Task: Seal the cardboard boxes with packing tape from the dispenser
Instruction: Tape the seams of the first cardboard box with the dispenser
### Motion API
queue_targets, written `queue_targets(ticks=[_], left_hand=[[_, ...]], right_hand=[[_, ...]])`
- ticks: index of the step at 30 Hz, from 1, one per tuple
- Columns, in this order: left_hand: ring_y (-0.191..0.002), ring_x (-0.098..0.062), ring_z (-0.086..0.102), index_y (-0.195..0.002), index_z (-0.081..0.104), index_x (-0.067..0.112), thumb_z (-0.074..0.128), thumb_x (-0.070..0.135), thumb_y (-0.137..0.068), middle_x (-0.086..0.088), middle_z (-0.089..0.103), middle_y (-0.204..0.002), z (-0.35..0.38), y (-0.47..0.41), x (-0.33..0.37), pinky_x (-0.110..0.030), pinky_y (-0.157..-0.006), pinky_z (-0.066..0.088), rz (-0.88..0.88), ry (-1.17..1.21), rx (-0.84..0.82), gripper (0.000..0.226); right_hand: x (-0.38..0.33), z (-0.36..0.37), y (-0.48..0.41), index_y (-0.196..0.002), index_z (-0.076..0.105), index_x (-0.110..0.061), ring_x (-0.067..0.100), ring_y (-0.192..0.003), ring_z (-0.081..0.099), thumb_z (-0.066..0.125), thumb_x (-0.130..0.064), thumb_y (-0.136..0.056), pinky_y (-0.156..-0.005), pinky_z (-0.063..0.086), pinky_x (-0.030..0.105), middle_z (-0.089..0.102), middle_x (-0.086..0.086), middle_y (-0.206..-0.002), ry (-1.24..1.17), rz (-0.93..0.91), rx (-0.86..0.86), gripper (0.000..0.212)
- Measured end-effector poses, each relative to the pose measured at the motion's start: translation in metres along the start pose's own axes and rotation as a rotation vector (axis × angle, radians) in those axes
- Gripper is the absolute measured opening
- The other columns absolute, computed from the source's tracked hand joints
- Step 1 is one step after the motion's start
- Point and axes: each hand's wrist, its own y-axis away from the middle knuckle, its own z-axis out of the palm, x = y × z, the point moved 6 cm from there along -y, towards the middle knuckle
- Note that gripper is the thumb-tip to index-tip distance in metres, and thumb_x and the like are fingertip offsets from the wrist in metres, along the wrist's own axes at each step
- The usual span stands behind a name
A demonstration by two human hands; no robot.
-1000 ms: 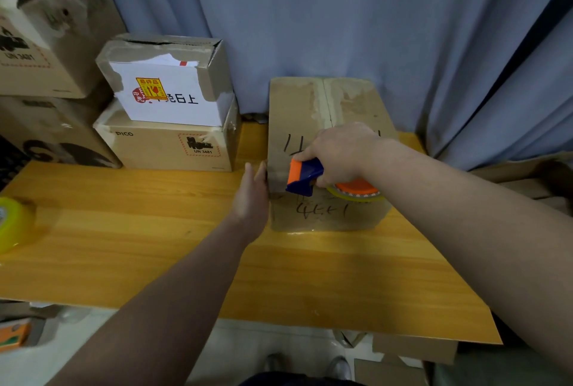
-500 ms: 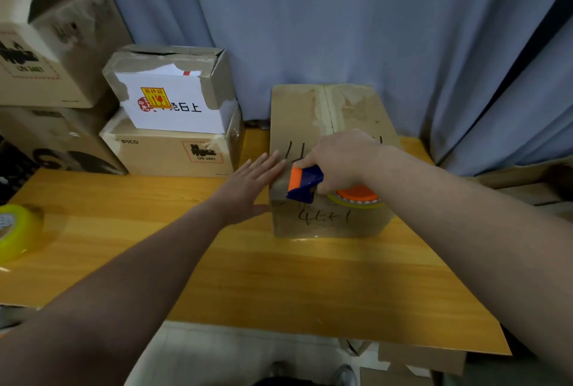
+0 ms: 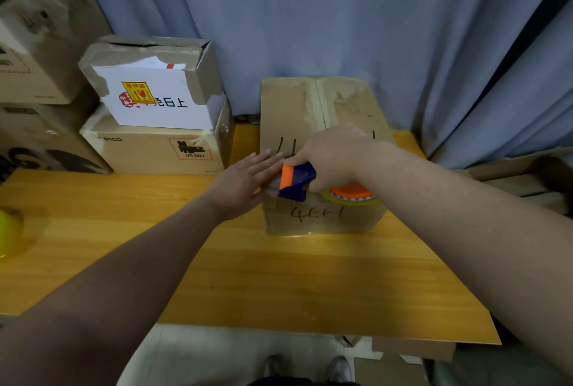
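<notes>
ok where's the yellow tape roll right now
Head view, far left edge: the yellow tape roll lies on the wooden table, in front of the stacked boxes.

Orange-and-blue tape dispenser (image 3: 297, 181), brown cardboard box (image 3: 322, 106), yellow wooden table (image 3: 279, 277), blue curtain (image 3: 310, 13).

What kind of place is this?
Probably a packing or storage corner. Stacked cardboard boxes sit on the left, the right hand holds a tape dispenser on another box on the wooden table, and a tape roll lies at its left edge.

A packing room: stacked shipping cartons (image 3: 161, 150) beside a wooden worktable (image 3: 279, 277).
</notes>
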Motion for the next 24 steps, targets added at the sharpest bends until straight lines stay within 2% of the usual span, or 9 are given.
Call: queue_targets(ticks=[3,6,9,12,15,17,20,22,24], left_hand=[[-0.141,-0.013,0.017,-0.145,0.021,0.017,0.020,0.047,-0.095,0.002,0.021,-0.150,-0.004,0.004,0.009,-0.031,-0.115,0.011,-0.027,-0.065,0.024,0.058],[-0.127,-0.025,0.051,-0.132,0.054,0.010,0.031,0.036,-0.096,-0.009,0.055,-0.134,-0.007,0.009,0.018,-0.041,-0.106,0.032,-0.025,-0.106,0.121,0.050],[-0.114,-0.027,0.061,-0.119,0.065,0.008,0.038,0.032,-0.095,-0.011,0.065,-0.120,-0.014,0.015,0.023,-0.043,-0.097,0.046,-0.034,-0.107,0.190,0.043],[-0.107,-0.026,0.065,-0.111,0.069,0.006,0.043,0.030,-0.094,-0.012,0.069,-0.113,-0.022,0.019,0.031,-0.042,-0.092,0.052,-0.017,-0.094,0.233,0.040],[-0.104,-0.025,0.067,-0.109,0.070,0.006,0.045,0.030,-0.093,-0.011,0.070,-0.111,-0.026,0.025,0.038,-0.040,-0.090,0.052,-0.010,-0.092,0.262,0.039],[-0.106,-0.024,0.066,-0.112,0.069,0.007,0.046,0.032,-0.093,-0.011,0.069,-0.113,-0.025,0.028,0.040,-0.038,-0.092,0.051,-0.022,-0.116,0.256,0.039],[-0.115,-0.024,0.061,-0.121,0.063,0.007,0.062,0.030,-0.088,-0.011,0.064,-0.123,-0.018,0.032,0.041,-0.038,-0.098,0.044,-0.110,-0.194,0.213,0.040],[-0.127,-0.024,0.051,-0.135,0.051,0.008,0.067,0.030,-0.087,-0.010,0.052,-0.138,-0.012,0.033,0.045,-0.034,-0.107,0.031,-0.205,-0.162,0.149,0.055],[-0.142,-0.017,0.028,-0.149,0.027,0.014,0.053,0.038,-0.095,-0.003,0.028,-0.154,-0.004,0.034,0.047,-0.028,-0.115,0.014,-0.330,-0.144,0.086,0.064]], right_hand=[[0.000,0.001,0.000,-0.132,0.048,-0.039,0.015,-0.084,0.049,0.054,-0.043,-0.089,-0.052,0.028,0.025,0.053,-0.007,-0.098,-0.002,-0.011,-0.004,0.043],[0.002,0.001,0.000,-0.132,0.046,-0.044,0.016,-0.087,0.052,0.053,-0.043,-0.088,-0.056,0.033,0.027,0.055,-0.007,-0.100,-0.008,0.004,0.005,0.044],[0.003,0.002,-0.002,-0.135,0.044,-0.046,0.015,-0.089,0.051,0.054,-0.041,-0.088,-0.062,0.038,0.029,0.055,-0.009,-0.103,-0.035,0.021,-0.007,0.049],[0.004,0.001,-0.002,-0.137,0.043,-0.046,0.015,-0.090,0.050,0.055,-0.041,-0.088,-0.065,0.040,0.030,0.052,-0.011,-0.101,-0.042,0.027,-0.021,0.051],[0.005,0.001,-0.003,-0.139,0.041,-0.044,0.014,-0.091,0.047,0.056,-0.043,-0.088,-0.068,0.040,0.031,0.047,-0.012,-0.100,-0.034,0.016,-0.040,0.052],[0.005,0.001,-0.003,-0.137,0.044,-0.043,0.016,-0.094,0.050,0.056,-0.045,-0.088,-0.071,0.044,0.032,0.054,-0.010,-0.106,-0.026,-0.012,-0.046,0.051],[0.005,0.003,-0.003,-0.134,0.048,-0.038,0.018,-0.099,0.055,0.058,-0.051,-0.085,-0.077,0.048,0.035,0.060,-0.006,-0.113,-0.004,-0.055,-0.060,0.052],[0.003,0.004,-0.001,-0.133,0.048,-0.036,0.017,-0.095,0.055,0.060,-0.052,-0.083,-0.077,0.049,0.034,0.060,-0.005,-0.111,0.022,-0.082,-0.060,0.054],[-0.001,0.003,0.002,-0.133,0.047,-0.035,0.016,-0.085,0.050,0.062,-0.047,-0.083,-0.072,0.047,0.033,0.057,-0.006,-0.102,0.057,-0.112,-0.046,0.053]])
